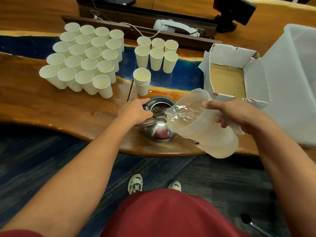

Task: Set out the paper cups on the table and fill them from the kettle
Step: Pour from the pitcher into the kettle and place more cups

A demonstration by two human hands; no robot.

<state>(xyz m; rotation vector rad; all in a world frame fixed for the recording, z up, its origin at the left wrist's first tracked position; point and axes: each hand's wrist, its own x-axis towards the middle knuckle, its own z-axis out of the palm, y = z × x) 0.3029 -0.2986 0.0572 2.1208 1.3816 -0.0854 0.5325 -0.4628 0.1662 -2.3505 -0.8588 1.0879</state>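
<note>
Office: desk phone (pixel 174 26), monitor (pixel 234 9).

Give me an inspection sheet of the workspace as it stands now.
Surface: wooden table with blue resin inlay, water droplets near the front edge.
Job's things: shiny steel kettle, lid open; clear plastic jug tilted, pouring water into it; block of white paper cups at left; six more cups in the middle; nested cup stack.
Clutter: torn white cardboard box; translucent plastic bin.
Grippers: left hand holds the kettle lid; right hand grips the jug.
Cables: white cable along the back rail.
Surroundings: blue carpet; black monitor.
</note>
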